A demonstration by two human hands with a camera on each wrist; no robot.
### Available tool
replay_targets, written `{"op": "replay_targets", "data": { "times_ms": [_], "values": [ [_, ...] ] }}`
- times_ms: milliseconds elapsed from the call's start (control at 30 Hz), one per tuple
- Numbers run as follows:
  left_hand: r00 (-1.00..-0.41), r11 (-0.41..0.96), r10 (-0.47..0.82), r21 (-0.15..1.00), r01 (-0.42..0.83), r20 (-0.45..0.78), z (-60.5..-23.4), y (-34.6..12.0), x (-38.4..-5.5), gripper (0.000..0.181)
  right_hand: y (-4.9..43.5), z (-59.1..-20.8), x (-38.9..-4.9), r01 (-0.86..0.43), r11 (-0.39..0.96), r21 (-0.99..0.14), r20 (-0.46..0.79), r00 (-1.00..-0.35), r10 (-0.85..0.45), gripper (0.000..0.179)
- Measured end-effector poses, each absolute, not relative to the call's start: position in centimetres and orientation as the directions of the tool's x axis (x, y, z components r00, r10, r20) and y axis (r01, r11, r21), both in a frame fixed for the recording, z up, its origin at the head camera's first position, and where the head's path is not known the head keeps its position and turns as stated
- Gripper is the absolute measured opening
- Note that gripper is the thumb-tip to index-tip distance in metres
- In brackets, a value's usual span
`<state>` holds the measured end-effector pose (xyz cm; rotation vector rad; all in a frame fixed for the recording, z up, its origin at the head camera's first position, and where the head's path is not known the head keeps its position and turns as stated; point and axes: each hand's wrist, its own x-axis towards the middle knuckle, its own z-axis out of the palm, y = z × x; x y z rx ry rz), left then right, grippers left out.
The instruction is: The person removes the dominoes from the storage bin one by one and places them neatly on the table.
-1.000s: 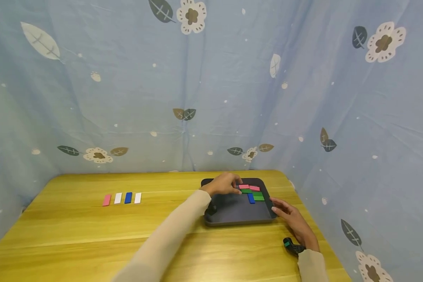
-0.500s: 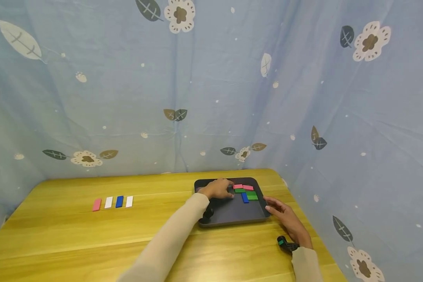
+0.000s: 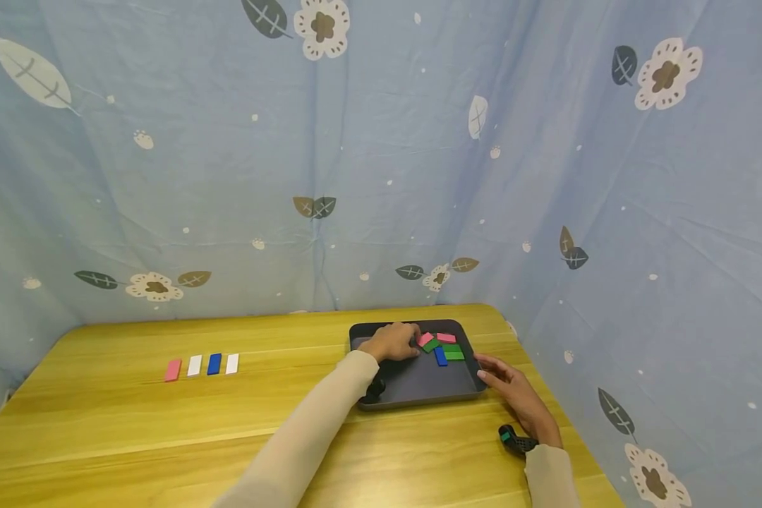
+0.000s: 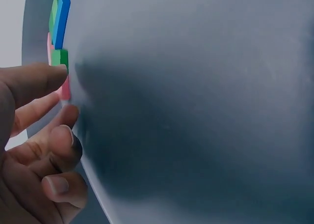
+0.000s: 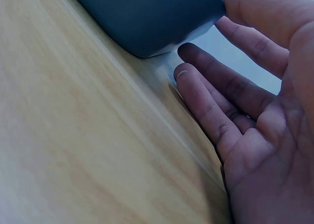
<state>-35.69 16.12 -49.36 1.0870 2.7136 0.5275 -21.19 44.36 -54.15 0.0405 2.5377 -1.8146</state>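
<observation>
A dark grey tray [image 3: 419,381] lies on the wooden table, with several small flat rectangular blocks at its far right. My left hand [image 3: 390,342] reaches into it, thumb and index finger apart, beside a pink block [image 3: 425,339] and a dark green block [image 3: 431,345], both slanted. In the left wrist view the thumb overlaps the green block [image 4: 60,57]; the pink block [image 4: 65,89] is partly hidden behind the fingers. Outside the tray's right wall, my right hand [image 3: 514,391] has loosely bent fingers, with fingertips at the rim.
Also in the tray are another pink block [image 3: 446,338], a blue block [image 3: 441,356] and bright green blocks [image 3: 454,352]. On the table's left stand a pink block [image 3: 173,370], two white blocks [image 3: 194,365] and a blue block [image 3: 214,364] in a row. A curtain [image 3: 355,155] hangs behind.
The left pink block and the dark green block have turned from straight to slanted beside my left fingers. My right hand stays by the tray wall. The head view has shifted slightly right.
</observation>
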Motion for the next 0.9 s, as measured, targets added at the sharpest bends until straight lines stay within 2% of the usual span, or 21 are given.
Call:
{"op": "replay_targets", "data": {
  "times_ms": [100,200,400,533,667,900],
  "values": [
    [-0.708,0.647,0.706,0.413,0.641,-0.008,-49.5,16.19,-35.96,0.014,44.53,-54.2,-21.15,0.024,0.334,-0.942,-0.023,-1.0,0.007,0.056],
    [-0.708,0.632,0.706,0.434,0.642,0.018,-49.72,16.29,-36.21,0.015,44.58,-54.26,-21.17,0.014,0.337,-0.942,-0.011,-1.0,0.011,0.055],
    [-0.713,0.643,0.701,0.42,0.64,0.012,-50.09,16.5,-36.28,0.054,44.4,-54.33,-21.18,0.019,0.329,-0.944,-0.018,-1.0,0.008,0.055],
    [-0.688,0.641,0.723,0.435,0.632,-0.066,-49.99,16.45,-35.98,0.068,44.21,-54.37,-21.16,0.026,0.328,-0.944,-0.028,-1.0,0.0,0.056],
    [-0.684,0.635,0.721,0.503,0.586,-0.114,-49.97,16.27,-35.91,0.065,44.08,-54.4,-21.22,0.023,0.316,-0.948,-0.025,-1.0,-0.002,0.055],
    [-0.691,0.601,0.717,0.589,0.541,-0.097,-49.8,15.81,-36.45,0.052,44.28,-54.34,-21.22,0.026,0.317,-0.948,-0.023,-1.0,0.015,0.054]
  ]
}}
